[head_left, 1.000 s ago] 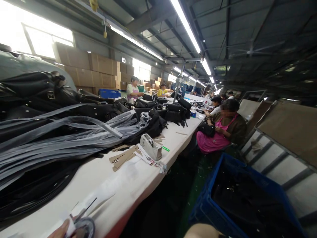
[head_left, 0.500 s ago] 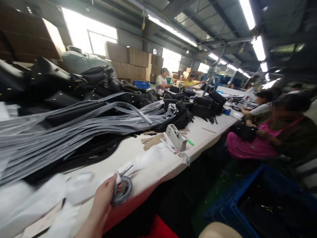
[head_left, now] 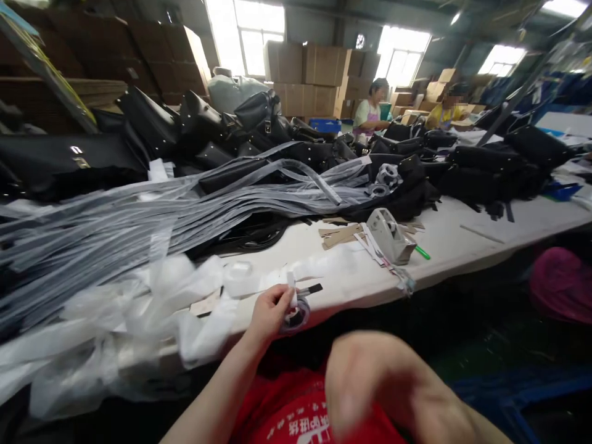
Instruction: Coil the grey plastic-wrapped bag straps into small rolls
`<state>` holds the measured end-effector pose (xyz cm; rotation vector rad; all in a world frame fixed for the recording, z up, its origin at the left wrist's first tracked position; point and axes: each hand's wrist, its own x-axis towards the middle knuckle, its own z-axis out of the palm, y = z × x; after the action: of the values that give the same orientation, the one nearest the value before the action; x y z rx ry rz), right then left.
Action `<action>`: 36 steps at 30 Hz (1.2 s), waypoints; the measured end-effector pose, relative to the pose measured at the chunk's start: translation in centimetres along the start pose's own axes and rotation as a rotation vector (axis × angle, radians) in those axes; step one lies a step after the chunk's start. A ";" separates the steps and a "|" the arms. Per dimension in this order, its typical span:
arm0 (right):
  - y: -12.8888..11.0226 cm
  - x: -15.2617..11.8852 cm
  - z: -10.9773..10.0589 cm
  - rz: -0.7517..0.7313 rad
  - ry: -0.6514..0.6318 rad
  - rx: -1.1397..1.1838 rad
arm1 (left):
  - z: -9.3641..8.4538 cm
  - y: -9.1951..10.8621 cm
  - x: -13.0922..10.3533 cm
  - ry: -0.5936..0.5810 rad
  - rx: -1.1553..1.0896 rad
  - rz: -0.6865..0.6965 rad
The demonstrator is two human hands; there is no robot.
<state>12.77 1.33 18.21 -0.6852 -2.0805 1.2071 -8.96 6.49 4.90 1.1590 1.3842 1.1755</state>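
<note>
1. The person's left hand [head_left: 272, 307] is curled, with thumb and finger pinched on a small white strip [head_left: 291, 288].
2. A round gray roll [head_left: 301, 313] is at that hand's fingers, by the front edge of the table [head_left: 444, 259]. A thin stick with a black end [head_left: 315, 288] pokes out just above the roll.
3. The right hand [head_left: 349, 394] is bent and blurry, in front of a red shirt [head_left: 296, 410]. One cannot tell how open it is or if it has anything.
4. Past the left hand, brown paper strips [head_left: 340, 236] lie beside a gray tape holder [head_left: 391, 237]. A green pen [head_left: 422, 252] is on its right.
5. Long gray strips [head_left: 222, 209] lie on the left, near crumpled, see-through wrap [head_left: 115, 314].
6. Behind are black bags [head_left: 203, 117], two people [head_left: 370, 114] and big brown boxes [head_left: 326, 65].
</note>
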 end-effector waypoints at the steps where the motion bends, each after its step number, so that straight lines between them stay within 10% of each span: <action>1: 1.4 1.1 -0.1 0.039 0.086 -0.023 | 0.2 0.5 -1.1 -0.058 0.051 0.060; 4: 6.7 2.1 1.2 0.259 0.278 -0.211 | 1.2 1.4 -4.2 -0.228 0.152 0.178; 9: 11.9 -0.2 4.0 0.445 0.055 -0.162 | 2.7 0.1 -7.1 -0.268 0.165 0.094; 20: 12.1 -2.9 2.9 0.587 0.065 0.124 | 3.9 -0.3 -8.4 -0.446 0.090 -0.024; 26: 13.1 -3.3 1.9 0.743 -0.059 0.415 | 4.0 -0.2 -8.6 -0.476 0.219 0.163; 30: 13.2 -3.3 1.3 0.744 -0.198 0.454 | 4.2 -0.3 -8.8 -0.580 0.173 0.191; 36: 12.9 -3.0 1.7 0.604 -0.063 0.220 | 3.7 -0.2 -7.9 -0.593 0.312 0.091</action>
<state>15.08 3.98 5.32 -1.2324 -1.7986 1.7691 -4.49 -0.99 5.00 1.6424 1.0761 0.5998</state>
